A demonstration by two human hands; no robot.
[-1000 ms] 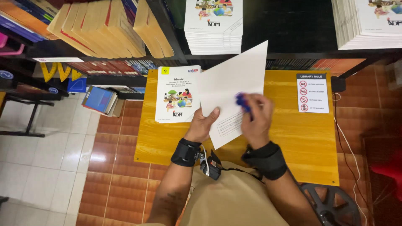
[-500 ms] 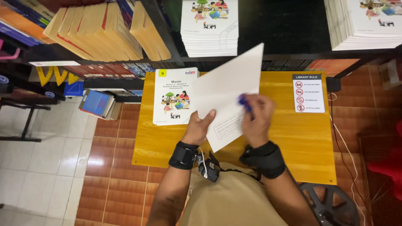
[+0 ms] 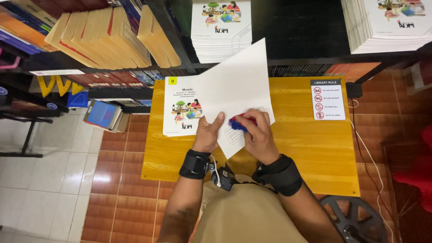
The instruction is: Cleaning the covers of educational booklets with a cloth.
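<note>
White sheet lying tilted on the yellow wooden table, top corner pointing to 1 o'clock, left part overlapping the booklet. Right hand at the sheet's 5 o'clock corner, fingers closed around a small blue and red object, looks like a stamp or marker, too small to tell, its tip pressed on the paper next to a faint boxed print. Left hand at 7 o'clock of the sheet, flat and open, gripping nothing, thumb pinning the sheet's lower edge, palm partly on the booklet. Black wrist straps on both forearms, a small black device with a white cable between them at 6 o'clock.

Booklet at 9 o'clock of the sheet, white cover with a colourful cartoon picture and a yellow square tag at its top left corner. Printed rules card with red round symbols at 3 o'clock, flat on the table, well apart from the hands.

At 12 o'clock, dark shelf with a stack of the same white booklets; a second stack at 2 o'clock. At 10 o'clock, row of leaning tan-edged books. At 9 o'clock beyond the table, small blue-covered pile on a low ledge, yellow triangles farther left. Reddish tile floor under the table, white tiles at 8 o'clock. Black wheel at 5 o'clock by the right elbow
</note>
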